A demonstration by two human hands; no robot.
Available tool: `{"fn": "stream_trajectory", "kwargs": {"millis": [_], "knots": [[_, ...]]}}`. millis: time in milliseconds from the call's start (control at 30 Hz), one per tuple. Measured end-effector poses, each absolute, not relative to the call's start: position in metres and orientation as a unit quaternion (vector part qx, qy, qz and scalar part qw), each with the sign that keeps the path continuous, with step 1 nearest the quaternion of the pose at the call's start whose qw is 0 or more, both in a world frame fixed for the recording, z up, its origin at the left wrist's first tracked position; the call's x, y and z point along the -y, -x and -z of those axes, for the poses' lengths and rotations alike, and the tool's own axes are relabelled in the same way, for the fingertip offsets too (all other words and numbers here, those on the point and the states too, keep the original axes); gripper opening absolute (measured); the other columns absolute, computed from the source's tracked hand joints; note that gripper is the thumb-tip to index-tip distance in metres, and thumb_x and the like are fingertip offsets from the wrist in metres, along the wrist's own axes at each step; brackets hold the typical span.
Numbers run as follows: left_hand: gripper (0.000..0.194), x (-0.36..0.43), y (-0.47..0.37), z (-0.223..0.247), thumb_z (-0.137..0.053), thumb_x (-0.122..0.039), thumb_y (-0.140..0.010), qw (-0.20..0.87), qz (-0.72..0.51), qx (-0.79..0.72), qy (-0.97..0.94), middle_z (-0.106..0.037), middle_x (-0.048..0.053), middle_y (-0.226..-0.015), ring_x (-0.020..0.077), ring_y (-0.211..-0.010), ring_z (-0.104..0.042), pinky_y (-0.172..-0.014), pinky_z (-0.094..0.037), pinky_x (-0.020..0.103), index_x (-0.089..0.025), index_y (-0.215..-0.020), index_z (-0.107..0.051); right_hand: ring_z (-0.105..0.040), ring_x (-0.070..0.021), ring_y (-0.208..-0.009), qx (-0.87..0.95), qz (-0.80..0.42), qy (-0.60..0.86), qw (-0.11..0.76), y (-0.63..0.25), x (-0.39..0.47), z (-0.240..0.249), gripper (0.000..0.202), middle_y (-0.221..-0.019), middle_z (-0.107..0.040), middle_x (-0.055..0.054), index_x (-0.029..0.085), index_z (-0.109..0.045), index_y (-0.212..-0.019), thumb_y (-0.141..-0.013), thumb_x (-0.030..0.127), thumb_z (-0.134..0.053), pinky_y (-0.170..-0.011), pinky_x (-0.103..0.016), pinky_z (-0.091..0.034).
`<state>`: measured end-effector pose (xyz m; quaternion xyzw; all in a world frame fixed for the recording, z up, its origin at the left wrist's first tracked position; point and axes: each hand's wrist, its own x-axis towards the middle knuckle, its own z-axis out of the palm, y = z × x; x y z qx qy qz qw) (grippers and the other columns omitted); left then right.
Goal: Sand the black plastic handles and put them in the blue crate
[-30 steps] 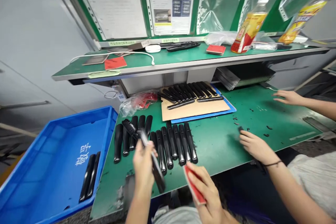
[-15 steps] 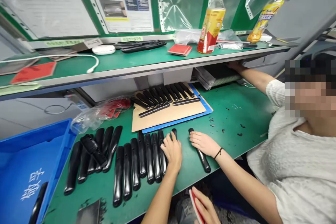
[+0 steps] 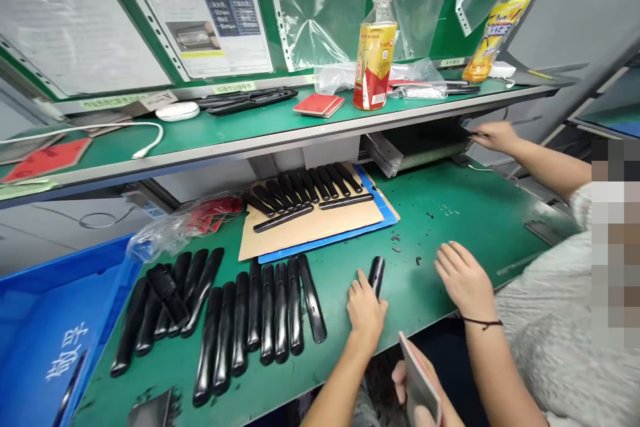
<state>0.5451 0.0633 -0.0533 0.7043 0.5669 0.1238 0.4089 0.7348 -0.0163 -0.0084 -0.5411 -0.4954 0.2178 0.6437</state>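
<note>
My left hand (image 3: pixel 367 312) reaches over a black, glossy handle-shaped part (image 3: pixel 379 272), its fingers on one side and thumb on the other. The hand hides the part's lower end. My right hand (image 3: pixel 430 387), at the bottom edge, is closed around a flat red-and-grey abrasive pad (image 3: pixel 417 373), held off the table. To the left of my left hand lies a row of similar black parts (image 3: pixel 269 313); the nearest one (image 3: pixel 312 300) lies tilted. Farther left is another group of them (image 3: pixel 135 327), with a dark part (image 3: pixel 167 295) lying across.
A co-worker's hand (image 3: pixel 465 280) hovers at right; their other hand (image 3: pixel 495 137) is by the shelf. Cardboard (image 3: pixel 300 233) with more black parts lies behind. A blue bin (image 3: pixel 30 320) stands left. Bottles, including a red-yellow one (image 3: pixel 375 57), stand on the shelf (image 3: pixel 240 130).
My left hand has moved from the row's right end to the part the co-worker's hand was holding. That hand has let go and drawn right. The co-worker's other hand has shifted outward.
</note>
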Motion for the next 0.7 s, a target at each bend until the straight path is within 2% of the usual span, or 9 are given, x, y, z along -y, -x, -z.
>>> {"fn": "stream_trajectory", "kwargs": {"millis": [100, 167, 267, 367, 433, 467, 533, 600, 700], "knots": [[0.055, -0.075, -0.505, 0.035, -0.065, -0.018, -0.080, 0.534, -0.160, -0.517, -0.650, -0.066, 0.009, -0.100, 0.0239, -0.095, -0.064, -0.085, -0.051, 0.033, -0.016, -0.135, -0.059, -0.068, -0.0225, -0.104, 0.472, -0.183, 0.565, 0.652, -0.679, 0.034, -0.002, 0.041, -0.127, -0.066, -0.010, 0.022, -0.059, -0.130, -0.097, 0.046, -0.060, -0.085, -0.044, -0.061], [0.048, -0.080, -0.464, 0.014, -0.054, -0.031, -0.091, 0.609, -0.189, -0.492, -0.593, -0.059, 0.001, -0.079, 0.0156, -0.069, -0.059, -0.064, -0.049, 0.026, -0.019, -0.138, -0.054, -0.070, -0.0234, -0.096, 0.459, -0.167, 0.579, 0.652, -0.623, 0.049, -0.005, 0.046, -0.121, -0.069, -0.010, 0.019, -0.059, -0.132, -0.096, 0.048, -0.060, -0.076, -0.044, -0.063], [0.062, -0.078, -0.400, -0.025, -0.037, -0.060, -0.098, 0.702, -0.239, -0.479, -0.470, -0.039, -0.007, -0.062, 0.0091, -0.045, -0.035, -0.043, -0.032, 0.020, -0.016, -0.141, -0.048, -0.074, -0.0241, -0.081, 0.451, -0.121, 0.612, 0.639, -0.538, 0.061, -0.013, 0.042, -0.109, -0.076, -0.010, 0.023, -0.059, -0.138, -0.102, 0.044, -0.047, -0.060, -0.036, -0.061], [0.077, -0.068, -0.345, -0.062, -0.056, -0.077, -0.082, 0.792, -0.294, -0.450, -0.290, -0.030, -0.011, -0.057, 0.0049, -0.039, -0.021, -0.036, -0.018, 0.018, -0.018, -0.131, -0.058, -0.074, -0.0175, -0.069, 0.615, -0.064, 0.547, 0.564, -0.477, 0.044, -0.035, 0.039, -0.089, -0.080, -0.006, 0.018, -0.065, -0.131, -0.103, 0.038, -0.048, -0.053, -0.026, -0.059], [0.077, -0.063, -0.314, -0.078, -0.077, -0.070, -0.069, 0.819, -0.324, -0.432, -0.195, -0.037, -0.011, -0.055, 0.0035, -0.038, -0.026, -0.035, -0.020, 0.016, -0.019, -0.126, -0.064, -0.070, -0.0120, -0.059, 0.743, -0.063, 0.423, 0.515, -0.450, 0.018, -0.053, 0.033, -0.076, -0.079, 0.002, 0.026, -0.074, -0.113, -0.102, 0.043, -0.048, -0.051, -0.021, -0.057], [0.073, -0.061, -0.300, -0.084, -0.084, -0.063, -0.067, 0.820, -0.337, -0.430, -0.170, -0.042, -0.009, -0.056, 0.0034, -0.039, -0.032, -0.036, -0.025, 0.015, -0.018, -0.122, -0.067, -0.070, -0.0114, -0.059, 0.778, -0.066, 0.371, 0.503, -0.439, 0.003, -0.060, 0.036, -0.075, -0.079, 0.004, 0.028, -0.073, -0.119, -0.102, 0.047, -0.047, -0.054, -0.021, -0.058], [0.063, -0.061, -0.274, -0.089, -0.089, -0.052, -0.066, 0.819, -0.354, -0.428, -0.141, -0.050, -0.005, -0.058, 0.0042, -0.043, -0.042, -0.040, -0.033, 0.015, -0.014, -0.114, -0.072, -0.076, -0.0165, -0.079, 0.791, -0.074, 0.339, 0.504, -0.421, -0.025, -0.071, 0.039, -0.088, -0.081, 0.003, 0.034, -0.072, -0.122, -0.097, 0.057, -0.053, -0.072, -0.027, -0.061], [0.059, -0.062, -0.249, -0.089, -0.088, -0.049, -0.068, 0.819, -0.368, -0.420, -0.133, -0.049, -0.005, -0.056, 0.0042, -0.043, -0.042, -0.040, -0.033, 0.014, -0.013, -0.113, -0.074, -0.074, -0.0248, -0.101, 0.761, -0.113, 0.374, 0.517, -0.405, -0.045, -0.077, 0.047, -0.103, -0.081, -0.002, 0.035, -0.069, -0.128, -0.091, 0.061, -0.061, -0.088, -0.038, -0.059], [0.055, -0.052, -0.212, -0.090, -0.086, -0.047, -0.073, 0.814, -0.391, -0.401, -0.153, -0.047, -0.006, -0.053, 0.0052, -0.040, -0.040, -0.039, -0.033, 0.015, -0.017, -0.119, -0.075, -0.068, -0.0298, -0.114, 0.673, -0.212, 0.451, 0.547, -0.389, -0.059, -0.084, 0.058, -0.112, -0.078, -0.006, 0.034, -0.067, -0.131, -0.085, 0.068, -0.064, -0.097, -0.045, -0.055]]}}
